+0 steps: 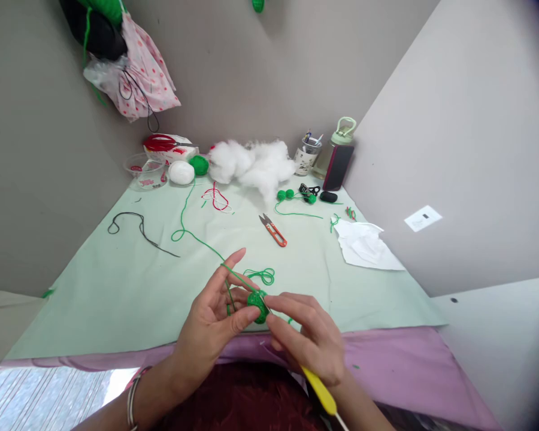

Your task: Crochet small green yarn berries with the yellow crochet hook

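Between thumb and fingers, my left hand (pixel 218 308) pinches a small round green crochet piece (pixel 257 306). Green yarn (pixel 206 244) runs over its raised index finger and back to a green yarn ball (pixel 199 165). A yellow-handled crochet hook (pixel 318 390) lies in my right hand (pixel 308 329), its metal shaft pointing at the crochet piece; the fingers hide part of it and the tip is hard to make out. Just beyond the hands lies a looped green yarn end (pixel 264 275). Orange thread snips (pixel 273 230) rest farther back.
White stuffing (pixel 254 164) is heaped by the back wall, beside a white yarn ball (pixel 181 173) and a clear tub (pixel 146 173). A pen cup (pixel 306 158), bottle (pixel 341 134) and phone (pixel 339 167) stand back right. Crumpled paper (pixel 366 244) lies on the right.
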Available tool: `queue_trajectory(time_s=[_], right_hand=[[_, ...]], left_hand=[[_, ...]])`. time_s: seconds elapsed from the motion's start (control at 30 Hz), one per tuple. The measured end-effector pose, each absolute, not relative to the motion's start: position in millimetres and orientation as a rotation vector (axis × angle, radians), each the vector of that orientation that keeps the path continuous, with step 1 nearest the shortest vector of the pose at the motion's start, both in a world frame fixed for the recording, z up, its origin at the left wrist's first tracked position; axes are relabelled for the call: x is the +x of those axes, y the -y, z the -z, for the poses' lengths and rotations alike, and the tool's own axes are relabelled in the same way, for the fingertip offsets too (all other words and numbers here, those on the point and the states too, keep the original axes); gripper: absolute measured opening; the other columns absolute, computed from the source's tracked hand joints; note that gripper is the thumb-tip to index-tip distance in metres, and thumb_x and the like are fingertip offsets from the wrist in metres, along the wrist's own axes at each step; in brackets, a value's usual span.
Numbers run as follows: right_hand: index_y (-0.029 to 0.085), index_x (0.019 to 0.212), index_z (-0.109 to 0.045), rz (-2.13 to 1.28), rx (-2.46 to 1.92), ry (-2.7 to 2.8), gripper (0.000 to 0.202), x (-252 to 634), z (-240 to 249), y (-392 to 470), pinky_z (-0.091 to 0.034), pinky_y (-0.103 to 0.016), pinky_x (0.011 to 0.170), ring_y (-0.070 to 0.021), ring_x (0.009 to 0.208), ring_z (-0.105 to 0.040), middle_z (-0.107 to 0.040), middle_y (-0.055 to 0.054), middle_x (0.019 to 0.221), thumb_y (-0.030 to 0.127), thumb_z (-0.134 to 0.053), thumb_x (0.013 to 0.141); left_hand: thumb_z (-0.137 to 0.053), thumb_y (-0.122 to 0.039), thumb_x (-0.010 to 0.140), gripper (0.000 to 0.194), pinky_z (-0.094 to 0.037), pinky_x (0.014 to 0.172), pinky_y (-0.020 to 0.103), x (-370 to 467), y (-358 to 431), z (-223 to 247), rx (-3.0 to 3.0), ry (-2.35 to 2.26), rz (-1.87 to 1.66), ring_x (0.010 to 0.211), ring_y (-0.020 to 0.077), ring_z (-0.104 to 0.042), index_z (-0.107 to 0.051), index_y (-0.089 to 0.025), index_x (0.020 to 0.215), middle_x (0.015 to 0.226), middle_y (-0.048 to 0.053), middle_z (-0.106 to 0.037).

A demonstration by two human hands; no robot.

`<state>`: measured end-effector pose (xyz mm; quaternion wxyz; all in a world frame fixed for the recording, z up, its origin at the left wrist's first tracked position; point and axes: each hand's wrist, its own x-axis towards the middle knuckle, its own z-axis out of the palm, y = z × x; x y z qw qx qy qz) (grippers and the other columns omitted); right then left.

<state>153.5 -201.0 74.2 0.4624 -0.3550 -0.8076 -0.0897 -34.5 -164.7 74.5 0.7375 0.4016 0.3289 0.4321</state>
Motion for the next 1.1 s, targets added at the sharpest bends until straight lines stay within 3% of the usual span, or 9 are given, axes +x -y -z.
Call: queue_trajectory(time_s=[0.13, 0.23, 0.37, 0.5, 0.7, 0.87, 0.97, 1.1], right_hand=[[0.025, 0.112, -0.075, 0.356, -0.946, 1.994, 0.021, 149, -68, 206, -0.068, -0.032, 0.076, -0.0216, 0.09, -0.077, -0.08, -0.009, 0.098, 0.014, -0.069, 0.095], [0.028, 0.122, -0.074, 0.308, -0.932, 1.959, 0.033, 146, -61, 208, -0.068, -0.033, 0.072, -0.0218, 0.09, -0.076, -0.079, -0.008, 0.1, 0.011, -0.07, 0.093], [0.03, 0.133, -0.07, 0.011, -0.873, 1.779, 0.04, 143, -59, 204, -0.065, -0.033, 0.069, -0.0213, 0.09, -0.073, -0.075, -0.008, 0.101, 0.013, -0.062, 0.098], [0.029, 0.131, -0.07, -0.285, -0.926, 1.747, 0.038, 142, -62, 200, -0.062, -0.033, 0.069, -0.0202, 0.087, -0.071, -0.073, -0.008, 0.099, 0.011, -0.057, 0.1], [0.025, 0.138, -0.069, 0.29, -0.971, 1.824, 0.045, 134, -44, 204, -0.064, -0.034, 0.076, -0.0227, 0.096, -0.069, -0.071, -0.011, 0.104, 0.008, -0.065, 0.096], [0.038, 0.129, -0.074, -0.212, -0.889, 1.478, 0.035, 123, -39, 200, -0.064, -0.034, 0.07, -0.0213, 0.091, -0.073, -0.074, -0.007, 0.103, 0.02, -0.061, 0.102], [0.036, 0.119, -0.078, -0.458, -0.83, 1.376, 0.025, 124, -48, 197, -0.065, -0.037, 0.073, -0.0219, 0.089, -0.076, -0.079, -0.007, 0.101, 0.029, -0.059, 0.104], [0.034, 0.116, -0.079, -0.511, -0.82, 1.315, 0.022, 128, -54, 198, -0.066, -0.039, 0.074, -0.0227, 0.089, -0.077, -0.081, -0.006, 0.095, 0.032, -0.061, 0.104]], left_hand=[[-0.086, -0.029, 0.084, 0.085, -0.053, 0.088, 0.028, -34, 169, -74, 0.884, -0.74, -0.929, 0.093, 0.0158, -0.063, -0.044, -0.037, 0.157, 0.099, -0.001, -0.064], [-0.089, -0.028, 0.081, 0.087, -0.051, 0.085, 0.027, -34, 165, -76, 0.839, -0.698, -0.928, 0.091, 0.0155, -0.061, -0.047, -0.036, 0.156, 0.097, -0.001, -0.064], [-0.092, -0.032, 0.076, 0.084, -0.05, 0.081, 0.027, -37, 157, -77, 0.733, -0.639, -0.803, 0.091, 0.0159, -0.06, -0.055, -0.032, 0.151, 0.099, 0.0, -0.064], [-0.091, -0.032, 0.077, 0.088, -0.05, 0.084, 0.03, -38, 159, -74, 0.868, -0.701, -0.822, 0.091, 0.0178, -0.059, -0.051, -0.031, 0.154, 0.096, 0.0, -0.065], [-0.09, -0.036, 0.078, 0.081, -0.05, 0.087, 0.03, -30, 166, -73, 0.691, -0.711, -0.8, 0.097, 0.0185, -0.062, -0.054, -0.028, 0.15, 0.105, 0.002, -0.064], [-0.09, -0.036, 0.078, 0.08, -0.046, 0.092, 0.031, -32, 163, -76, 0.507, -0.575, -0.689, 0.1, 0.0193, -0.062, -0.057, -0.025, 0.149, 0.107, 0.004, -0.066], [-0.089, -0.032, 0.077, 0.078, -0.042, 0.099, 0.032, -34, 162, -74, 0.492, -0.557, -0.714, 0.106, 0.02, -0.06, -0.058, -0.027, 0.148, 0.111, 0.004, -0.066], [-0.088, -0.026, 0.076, 0.077, -0.039, 0.099, 0.03, -35, 162, -72, 0.524, -0.581, -0.767, 0.107, 0.0186, -0.054, -0.06, -0.032, 0.147, 0.112, 0.002, -0.062]])
